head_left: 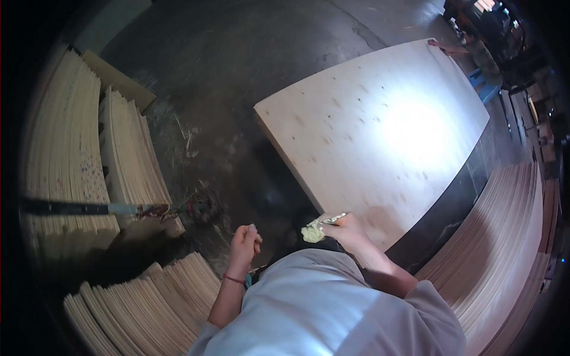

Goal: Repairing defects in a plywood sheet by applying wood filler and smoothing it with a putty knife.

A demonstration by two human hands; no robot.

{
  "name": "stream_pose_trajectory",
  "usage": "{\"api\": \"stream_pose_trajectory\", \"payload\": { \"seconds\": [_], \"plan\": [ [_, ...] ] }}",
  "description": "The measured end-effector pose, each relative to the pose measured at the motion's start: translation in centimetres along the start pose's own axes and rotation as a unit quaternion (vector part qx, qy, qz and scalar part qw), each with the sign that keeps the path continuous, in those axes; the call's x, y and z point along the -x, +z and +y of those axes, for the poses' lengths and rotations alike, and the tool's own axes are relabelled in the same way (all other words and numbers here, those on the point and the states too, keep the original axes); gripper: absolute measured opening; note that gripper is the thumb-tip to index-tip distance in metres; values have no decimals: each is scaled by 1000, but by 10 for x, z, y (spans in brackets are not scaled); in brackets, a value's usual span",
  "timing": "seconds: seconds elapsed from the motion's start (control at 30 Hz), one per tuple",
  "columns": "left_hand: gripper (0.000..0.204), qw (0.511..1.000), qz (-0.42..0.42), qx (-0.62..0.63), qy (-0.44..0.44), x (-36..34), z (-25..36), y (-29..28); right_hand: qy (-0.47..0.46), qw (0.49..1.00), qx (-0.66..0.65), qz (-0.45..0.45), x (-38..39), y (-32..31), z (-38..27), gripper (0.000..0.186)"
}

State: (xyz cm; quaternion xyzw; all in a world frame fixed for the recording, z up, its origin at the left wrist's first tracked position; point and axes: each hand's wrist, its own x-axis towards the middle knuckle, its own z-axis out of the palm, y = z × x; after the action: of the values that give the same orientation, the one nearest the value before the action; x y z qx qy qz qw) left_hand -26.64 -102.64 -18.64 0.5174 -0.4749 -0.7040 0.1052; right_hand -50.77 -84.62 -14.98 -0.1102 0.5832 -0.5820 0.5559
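My right hand [343,230] grips a flat metal scraper [332,218], with a lump of pale yellow-green paste [313,233] on it, beside the near edge of a large pale wooden sheet [332,142] with dark spots and a bright patch of light. My left hand [247,242] is closed, fingers curled, away from the sheet over the dark floor; whatever it may hold is too small to make out. The sheet lies flat, apparently atop others or a support.
Stacked thin wood sheets stand at the left [65,142], lower left [142,296] and right [481,237]. A long-handled tool [83,207] reaches over the left stack. A co-worker [484,65] is at the sheet's far right corner, near dark machinery [481,15].
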Motion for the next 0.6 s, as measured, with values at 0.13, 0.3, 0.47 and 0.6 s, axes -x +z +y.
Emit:
{"api": "stream_pose_trajectory", "payload": {
  "seconds": [0.13, 0.3, 0.47, 0.6],
  "plan": [
    [23, 995, 58, -57, -52, -67, 30, -13, -22, 994, 109, -1, -90, -12, -29, 18],
    [16, 984, 85, -104, -120, -168, 61, -8, -50, 982, 173, 48, -212, -60, -43, 18],
    [4, 981, 52, -140, -121, -260, 112, 26, -87, 986, 108, 94, -298, -138, -35, 17],
    [12, 935, 31, -344, -81, -349, 97, 2, 52, 974, 136, 174, -346, -166, -75, 19]
  ]
}}
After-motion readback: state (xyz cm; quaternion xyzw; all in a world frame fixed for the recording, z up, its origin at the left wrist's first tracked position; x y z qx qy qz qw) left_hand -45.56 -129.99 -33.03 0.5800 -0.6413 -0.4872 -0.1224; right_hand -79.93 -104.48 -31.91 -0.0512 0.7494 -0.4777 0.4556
